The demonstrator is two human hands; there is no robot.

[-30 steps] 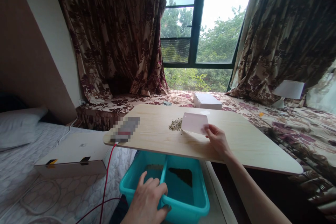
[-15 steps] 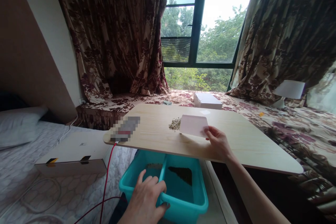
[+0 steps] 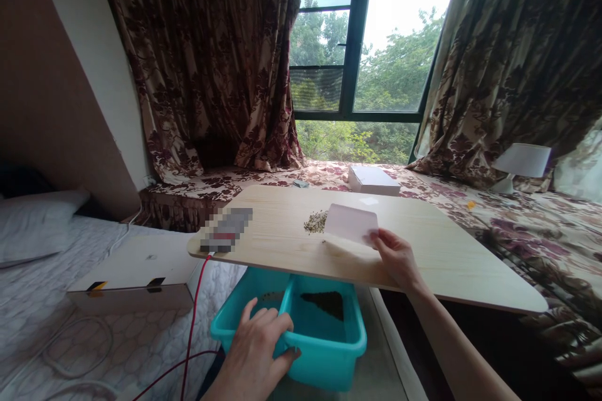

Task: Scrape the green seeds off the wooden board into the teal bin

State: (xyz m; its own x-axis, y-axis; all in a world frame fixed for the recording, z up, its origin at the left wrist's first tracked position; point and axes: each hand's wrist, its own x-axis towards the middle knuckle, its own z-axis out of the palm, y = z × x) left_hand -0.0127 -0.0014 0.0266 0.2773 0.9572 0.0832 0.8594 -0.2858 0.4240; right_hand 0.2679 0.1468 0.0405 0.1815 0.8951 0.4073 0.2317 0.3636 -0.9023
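Observation:
My right hand (image 3: pixel 397 255) pinches the near right corner of a stiff white card (image 3: pixel 352 223), tilted over the wooden board. The card's left edge is beside a small pile of mixed pale and dark seeds or grains (image 3: pixel 314 222). Below the board's near edge is a turquoise two-compartment tub (image 3: pixel 329 344). My left hand (image 3: pixel 258 341) grips its near rim at the divider, thumb outside and fingers over the top. A dark heap of grains (image 3: pixel 327 303) lies in the right compartment. A few grains show in the left one, partly hidden by my hand.
The pale wooden board (image 3: pixel 442 250) carries a blurred-out device (image 3: pixel 226 232) with a red cable (image 3: pixel 194 310). To the left, a white box (image 3: pixel 136 269) rests on the quilted bed. A white block (image 3: pixel 374 180) and a lamp (image 3: pixel 522 163) stand by the window.
The tub has shifted slightly left with my left hand on it. My right hand has drawn the card a little to the right, away from the pile.

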